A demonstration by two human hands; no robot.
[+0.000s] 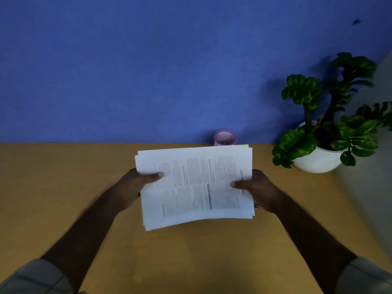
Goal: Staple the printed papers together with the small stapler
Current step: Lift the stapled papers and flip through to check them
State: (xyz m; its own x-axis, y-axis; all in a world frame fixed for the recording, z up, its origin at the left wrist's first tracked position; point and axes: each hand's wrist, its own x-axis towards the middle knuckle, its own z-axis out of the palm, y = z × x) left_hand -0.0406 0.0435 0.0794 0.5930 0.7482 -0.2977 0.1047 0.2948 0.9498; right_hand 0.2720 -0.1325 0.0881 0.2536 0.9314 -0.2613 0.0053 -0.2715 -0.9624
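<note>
holding the printed papers (pixel 196 187) up off the wooden table (pixel 63 187), the person has a hand on each short edge in the head view — the only view there is. the left hand (pixel 135 185) has its grip clamped on the left edge, thumb on top of the top sheet and fingers hidden beneath; the right hand (pixel 257 190) has its grip clamped on the right edge the same way. the stack sits between the two hands, roughly level, text running sideways to the viewer, and the sheets are not squared — edges fan out at the far left corner and along the near edge.

behind the stack, near the blue wall (pixel 148 60), stands a purple mesh cup (pixel 224 137), partly hidden by the papers. a potted plant in a white bowl (pixel 318 160) sits well apart to the right.

no stapler shows anywhere; it may lie under the stack or out of frame, i cannot tell.

the likely trouble is stapling a fanned stack — a staple near a corner could miss the sheets that have slid inward, so they would need tapping square first. letting go with one hand to fetch the stapler could also let the sheets droop and spill.
</note>
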